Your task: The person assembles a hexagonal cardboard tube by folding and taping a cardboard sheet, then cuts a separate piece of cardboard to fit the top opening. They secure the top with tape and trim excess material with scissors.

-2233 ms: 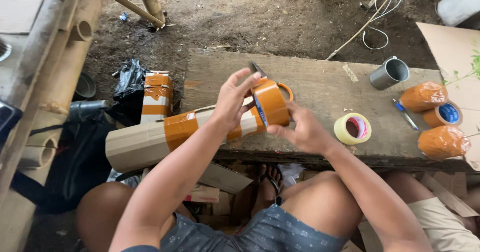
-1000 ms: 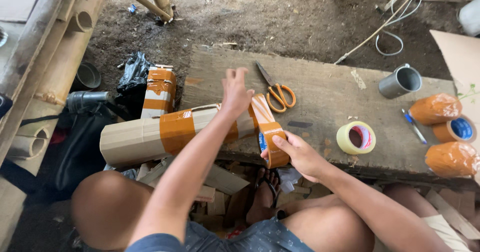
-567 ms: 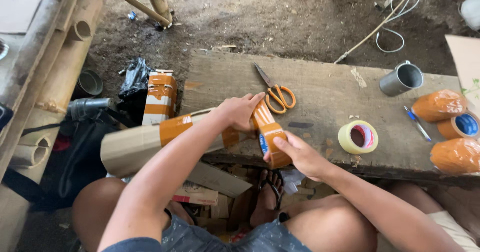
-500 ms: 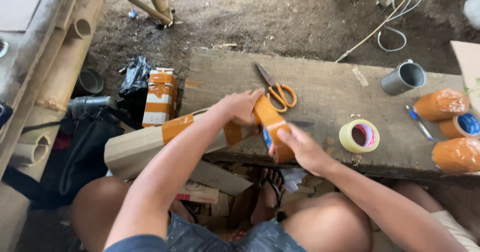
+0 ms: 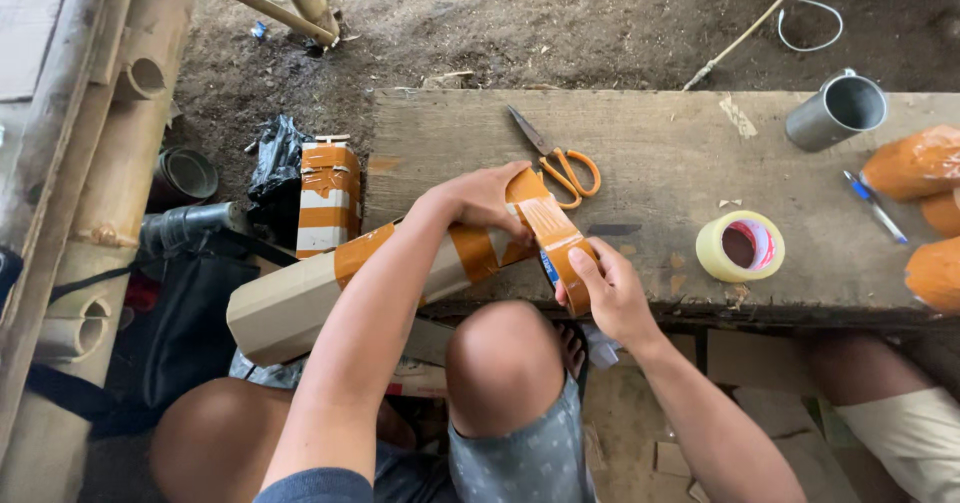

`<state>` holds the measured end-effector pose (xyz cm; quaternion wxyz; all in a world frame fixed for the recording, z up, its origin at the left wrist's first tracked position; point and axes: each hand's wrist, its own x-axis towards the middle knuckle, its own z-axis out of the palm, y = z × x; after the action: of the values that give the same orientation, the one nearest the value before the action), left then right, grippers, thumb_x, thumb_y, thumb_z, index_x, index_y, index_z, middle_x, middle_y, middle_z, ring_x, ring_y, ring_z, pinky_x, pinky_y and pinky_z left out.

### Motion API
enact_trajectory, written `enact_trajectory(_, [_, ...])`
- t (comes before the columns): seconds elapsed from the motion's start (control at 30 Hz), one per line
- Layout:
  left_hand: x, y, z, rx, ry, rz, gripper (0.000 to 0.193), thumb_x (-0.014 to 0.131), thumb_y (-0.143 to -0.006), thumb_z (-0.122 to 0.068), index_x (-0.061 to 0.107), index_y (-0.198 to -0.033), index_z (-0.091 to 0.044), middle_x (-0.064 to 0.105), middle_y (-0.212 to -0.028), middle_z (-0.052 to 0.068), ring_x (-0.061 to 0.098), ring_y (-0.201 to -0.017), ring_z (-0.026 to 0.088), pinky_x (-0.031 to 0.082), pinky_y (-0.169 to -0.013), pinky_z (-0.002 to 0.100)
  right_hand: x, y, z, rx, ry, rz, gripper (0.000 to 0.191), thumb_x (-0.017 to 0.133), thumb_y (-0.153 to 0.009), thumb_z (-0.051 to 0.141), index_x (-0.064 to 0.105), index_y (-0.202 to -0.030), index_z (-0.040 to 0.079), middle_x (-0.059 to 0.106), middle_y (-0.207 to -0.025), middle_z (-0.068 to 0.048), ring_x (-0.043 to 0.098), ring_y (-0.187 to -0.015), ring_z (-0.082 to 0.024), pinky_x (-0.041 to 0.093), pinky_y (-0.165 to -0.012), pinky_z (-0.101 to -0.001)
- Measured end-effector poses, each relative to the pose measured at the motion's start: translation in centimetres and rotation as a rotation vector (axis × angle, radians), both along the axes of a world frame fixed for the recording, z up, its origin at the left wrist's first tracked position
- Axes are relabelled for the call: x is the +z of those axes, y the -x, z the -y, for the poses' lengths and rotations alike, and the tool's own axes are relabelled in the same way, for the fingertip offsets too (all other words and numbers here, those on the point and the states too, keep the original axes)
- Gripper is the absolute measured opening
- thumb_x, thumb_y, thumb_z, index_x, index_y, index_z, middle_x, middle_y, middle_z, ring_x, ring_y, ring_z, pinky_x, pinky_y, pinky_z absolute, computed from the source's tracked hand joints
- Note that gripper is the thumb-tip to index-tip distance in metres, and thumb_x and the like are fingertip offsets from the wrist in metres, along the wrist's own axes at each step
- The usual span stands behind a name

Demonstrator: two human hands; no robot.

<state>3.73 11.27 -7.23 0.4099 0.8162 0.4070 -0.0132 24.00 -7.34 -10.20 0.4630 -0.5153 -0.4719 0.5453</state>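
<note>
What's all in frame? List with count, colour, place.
cardboard tube: 1, tan with brown tape bands, across the lap onto the bench edge
brown tape roll: 1, in right hand, strip running to the tube
scissors: 1, orange handles, on bench
wooden bench: 1, grey-brown
clear tape roll: 1, yellowish, on bench
metal cup: 1, grey, far right of bench
wrapped bundles: 3 partly visible, orange, right edge
taped box: 1, orange and white, on ground left of bench
pen: 1, blue
left hand: pressing tape on tube
right hand: gripping roll
</note>
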Motion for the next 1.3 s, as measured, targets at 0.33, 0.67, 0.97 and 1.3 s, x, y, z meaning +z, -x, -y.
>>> enact_trajectory(0.33, [-3.0, -1.4, 0.2, -0.171, 0.373, 0.216, 0.108, 0.092, -0.056, -0.035, 0.044, -0.15, -0.008, 0.064, -0.138, 0.012, 0.056, -0.13, 0.023, 0.042, -0.109, 0.036, 1.0, 0.4, 5.0, -0.128, -0.021, -0.124, 0.028, 0.055, -0.104, 0.027, 0.059, -0.109, -0.001, 0.067, -0.078, -0.008, 0.063, -0.066, -0.012, 0.053, -0.062, -0.0275])
enact_trajectory(0.67, [-2.8, 0.8, 4.3, 0.063, -0.383, 0.056, 0.098, 0.078, -0.082, -0.058, 0.041, -0.161, -0.015, 0.055, -0.152, 0.014, 0.05, -0.14, 0.036, 0.041, -0.118, 0.05, 0.2, 3.0, 1.6, -0.231, -0.34, -0.25, 0.035, 0.061, -0.104, 0.033, 0.055, -0.115, 0.0, 0.065, -0.086, -0.007, 0.063, -0.07, -0.011, 0.052, -0.063, -0.0257])
enact_trajectory(0.97, [-0.9, -1.4, 8.5, 0.044, -0.689, -0.382, 0.13, 0.089, -0.055, -0.063, 0.029, -0.154, -0.005, 0.052, -0.134, 0.013, 0.052, -0.118, 0.034, 0.042, -0.095, 0.062, 2.9, 3.7, -1.1, -0.276, -0.294, -0.199, 0.033, 0.054, -0.11, 0.034, 0.058, -0.109, 0.001, 0.065, -0.078, -0.006, 0.061, -0.065, -0.012, 0.05, -0.059, -0.0253])
enact_trajectory(1.3, [-1.1, -1.7, 6.8, 0.021, -0.636, -0.387, 0.133, 0.092, -0.048, -0.061, 0.031, -0.152, -0.005, 0.052, -0.137, 0.012, 0.055, -0.117, 0.035, 0.048, -0.088, 0.059, 1.0, 3.9, 3.7, -0.319, -0.206, -0.186, 0.031, 0.05, -0.109, 0.031, 0.058, -0.111, 0.001, 0.065, -0.077, -0.006, 0.061, -0.064, -0.01, 0.051, -0.061, -0.0251])
